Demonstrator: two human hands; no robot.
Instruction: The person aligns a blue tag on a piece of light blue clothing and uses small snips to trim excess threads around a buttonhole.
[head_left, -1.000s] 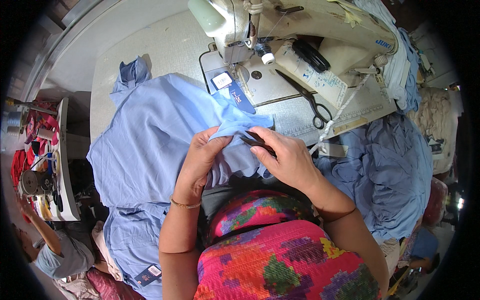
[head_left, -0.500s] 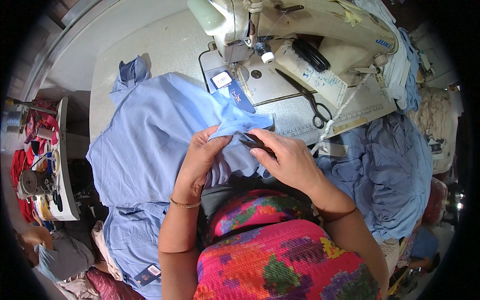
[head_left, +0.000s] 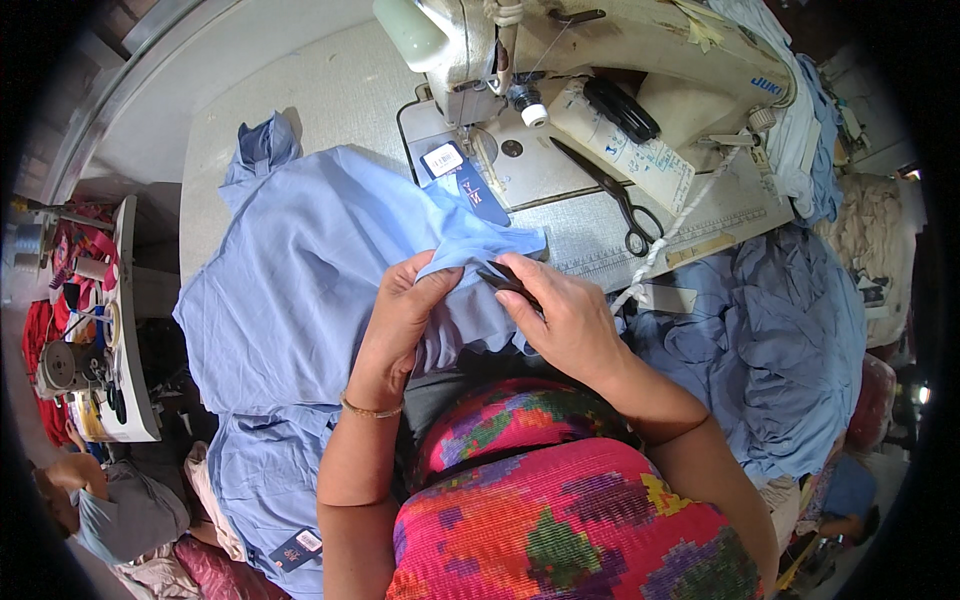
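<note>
We count: sewing machine [head_left: 600,60] 1 | scissors [head_left: 610,195] 1 | snips [head_left: 505,282] 1 | our hands 2 [head_left: 405,315] [head_left: 570,320] | bangle [head_left: 370,408] 1

Garment workshop: sewing machine [head_left: 560,60], piled blue fabric [head_left: 770,340], scissors [head_left: 610,195].

White and navy tags [head_left: 458,172] on blue garment [head_left: 300,270].

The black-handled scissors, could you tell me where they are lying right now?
In the head view the scissors lie on the sewing machine's bed, upper right of centre, beyond the right hand and apart from it.
</note>
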